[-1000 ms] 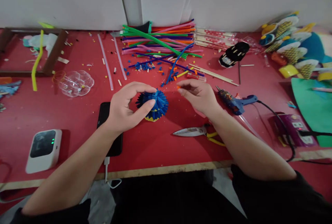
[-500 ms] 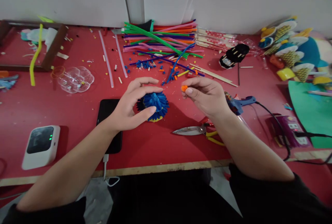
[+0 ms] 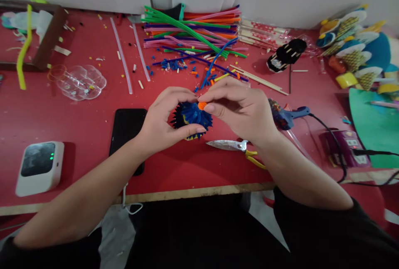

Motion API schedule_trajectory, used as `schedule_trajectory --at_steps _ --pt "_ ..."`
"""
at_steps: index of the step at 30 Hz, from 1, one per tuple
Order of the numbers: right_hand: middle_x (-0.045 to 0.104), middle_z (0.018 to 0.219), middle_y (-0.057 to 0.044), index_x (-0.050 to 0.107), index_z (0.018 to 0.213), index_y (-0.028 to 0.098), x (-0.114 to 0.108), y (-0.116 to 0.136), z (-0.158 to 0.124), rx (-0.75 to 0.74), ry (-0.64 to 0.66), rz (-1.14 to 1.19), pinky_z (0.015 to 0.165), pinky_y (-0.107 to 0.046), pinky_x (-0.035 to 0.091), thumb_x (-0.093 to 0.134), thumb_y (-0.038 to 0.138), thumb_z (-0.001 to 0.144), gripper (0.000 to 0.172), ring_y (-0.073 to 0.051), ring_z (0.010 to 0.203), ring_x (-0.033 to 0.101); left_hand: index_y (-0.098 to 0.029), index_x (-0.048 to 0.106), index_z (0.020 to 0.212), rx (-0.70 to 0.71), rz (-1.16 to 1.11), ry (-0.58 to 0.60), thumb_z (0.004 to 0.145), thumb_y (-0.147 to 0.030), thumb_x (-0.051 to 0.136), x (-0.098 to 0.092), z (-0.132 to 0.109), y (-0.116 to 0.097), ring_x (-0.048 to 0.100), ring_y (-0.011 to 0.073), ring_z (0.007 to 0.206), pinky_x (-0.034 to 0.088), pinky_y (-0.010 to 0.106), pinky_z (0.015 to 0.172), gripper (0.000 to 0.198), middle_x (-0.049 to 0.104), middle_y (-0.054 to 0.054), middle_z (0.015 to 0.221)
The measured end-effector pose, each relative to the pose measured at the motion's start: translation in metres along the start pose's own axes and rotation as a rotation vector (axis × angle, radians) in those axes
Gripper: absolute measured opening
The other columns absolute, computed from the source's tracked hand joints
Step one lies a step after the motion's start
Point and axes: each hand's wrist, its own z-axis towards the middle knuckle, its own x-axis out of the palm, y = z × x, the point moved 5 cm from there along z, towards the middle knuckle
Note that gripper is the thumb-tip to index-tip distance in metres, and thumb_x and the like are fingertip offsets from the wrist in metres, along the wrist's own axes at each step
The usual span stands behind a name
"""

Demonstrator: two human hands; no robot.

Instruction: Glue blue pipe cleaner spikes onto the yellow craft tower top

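Note:
A round, spiky blue piece (image 3: 192,115) with some yellow at its lower edge sits between my hands over the red table. My left hand (image 3: 173,117) curves around its left side, with thumb below and fingers above. Between the thumb and fingertips of my right hand (image 3: 237,109) is a small orange ball (image 3: 202,105), held at the upper right of the blue piece. Whether the ball touches the blue piece is unclear.
Scissors (image 3: 229,145) and a glue gun (image 3: 288,115) lie to the right. A phone (image 3: 126,129) and a white device (image 3: 40,167) are at left. Coloured pipe cleaners (image 3: 190,28), small blue and orange bits and a black figure (image 3: 286,55) are farther back.
My right hand has brought the orange ball left to the blue piece. My left hand has closed in around that piece, which now appears more tilted. The whole view has shifted slightly.

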Motion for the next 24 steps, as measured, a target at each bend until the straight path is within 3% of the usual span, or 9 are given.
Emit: schedule_trajectory --at_steps 2,7,12,18,24 --pt "0.076 0.094 0.0 0.082 0.1 0.026 0.0 0.0 0.0 -0.02 0.003 -0.035 0.077 -0.028 0.058 0.079 0.03 0.093 0.009 -0.013 0.087 0.069 -0.025 0.069 0.118 0.016 0.006 0.004 0.082 -0.059 0.084 -0.001 0.0 -0.002 0.072 0.0291 0.115 0.061 0.048 0.101 0.052 0.073 0.012 0.121" --pt "0.075 0.092 0.0 0.084 0.103 0.033 0.001 -0.001 0.001 -0.002 0.018 -0.032 0.082 -0.032 0.058 0.075 0.035 0.096 0.011 -0.015 0.09 0.068 -0.027 0.069 0.114 -0.036 0.016 -0.037 0.109 -0.048 0.047 -0.004 0.0 -0.007 0.072 0.0247 0.115 0.059 0.047 0.103 0.031 0.076 0.009 0.121" --pt "0.074 0.095 0.0 0.084 0.108 0.035 0.005 0.001 0.0 0.0 0.024 -0.019 0.082 -0.032 0.059 0.072 0.033 0.098 0.015 -0.015 0.09 0.068 -0.026 0.072 0.104 -0.064 0.128 -0.119 0.107 -0.048 0.054 -0.007 -0.001 -0.008 0.072 0.0239 0.116 0.058 0.046 0.105 0.029 0.077 0.006 0.121" --pt "0.073 0.097 -0.001 0.083 0.11 0.036 0.006 0.002 -0.003 -0.079 0.008 -0.066 0.081 -0.033 0.059 0.068 0.029 0.099 0.02 -0.016 0.09 0.067 -0.028 0.071 0.109 -0.104 0.054 -0.284 0.102 -0.042 0.065 -0.011 -0.008 -0.003 0.077 0.0203 0.1 0.064 0.042 0.094 0.016 0.079 0.004 0.109" --pt "0.077 0.101 -0.001 0.083 0.11 0.035 0.007 0.001 -0.005 -0.117 -0.034 -0.021 0.089 -0.034 0.06 0.073 0.026 0.096 0.019 -0.017 0.096 0.071 -0.026 0.071 0.105 -0.084 -0.001 -0.329 0.098 -0.041 0.072 -0.01 -0.012 -0.004 0.079 0.0195 0.095 0.067 0.04 0.09 0.016 0.079 0.005 0.105"
